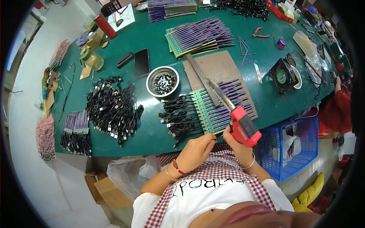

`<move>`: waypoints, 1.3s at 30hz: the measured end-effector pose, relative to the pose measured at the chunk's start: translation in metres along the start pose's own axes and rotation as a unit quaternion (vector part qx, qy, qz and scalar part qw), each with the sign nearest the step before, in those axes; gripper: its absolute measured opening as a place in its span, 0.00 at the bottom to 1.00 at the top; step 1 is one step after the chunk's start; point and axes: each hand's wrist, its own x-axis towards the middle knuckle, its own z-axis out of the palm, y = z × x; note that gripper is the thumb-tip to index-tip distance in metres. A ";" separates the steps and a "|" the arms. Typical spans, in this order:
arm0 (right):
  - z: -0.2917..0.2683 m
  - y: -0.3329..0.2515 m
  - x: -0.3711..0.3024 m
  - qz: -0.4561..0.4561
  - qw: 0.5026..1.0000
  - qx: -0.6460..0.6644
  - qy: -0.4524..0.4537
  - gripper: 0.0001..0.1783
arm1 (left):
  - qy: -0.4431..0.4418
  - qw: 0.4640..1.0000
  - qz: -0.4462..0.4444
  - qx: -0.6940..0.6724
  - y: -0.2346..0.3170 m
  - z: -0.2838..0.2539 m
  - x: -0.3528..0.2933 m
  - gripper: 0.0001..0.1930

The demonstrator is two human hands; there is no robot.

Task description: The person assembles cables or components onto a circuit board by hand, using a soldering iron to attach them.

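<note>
My right hand (241, 151) grips a red and black soldering gun (245, 127), its metal barrel pointing up and left over a panel of green circuit strips (202, 110). Purple strips reach right from this panel, and coiled black cables (178, 114) extend from its left side. My left hand (197, 151) is closed at the panel's near edge, fingers pinched together; what they hold is hidden. A flat metal bar (201, 76) lies slantwise across the panel and the brown cardboard (222, 62) under it. Left of the cardboard stands a metal bowl (149, 84) of small black and silver parts.
A heap of black cables (112, 108) covers the left of the green table (125, 146). Stacked purple-striped panels (201, 36) lie at the back. Right are a black fan (282, 76) and red pliers (259, 34). A blue crate (281, 167) stands below the table, near another person's red sleeve (338, 110).
</note>
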 end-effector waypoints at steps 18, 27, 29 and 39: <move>-0.013 0.018 -0.002 -0.019 0.996 -0.079 -0.048 0.13 | 0.020 0.999 -0.022 0.038 -0.006 0.015 0.001 0.05; 0.000 0.004 0.001 -0.011 0.998 -0.036 -0.057 0.15 | 0.092 0.993 0.057 0.049 -0.007 0.011 -0.004 0.07; -0.001 0.003 0.001 -0.030 0.995 -0.067 -0.065 0.16 | 0.087 0.994 0.043 0.044 -0.009 0.012 -0.007 0.07; 0.003 0.032 -0.007 -0.102 0.935 -0.337 -0.038 0.16 | 0.130 0.990 0.034 0.053 -0.008 0.020 0.006 0.05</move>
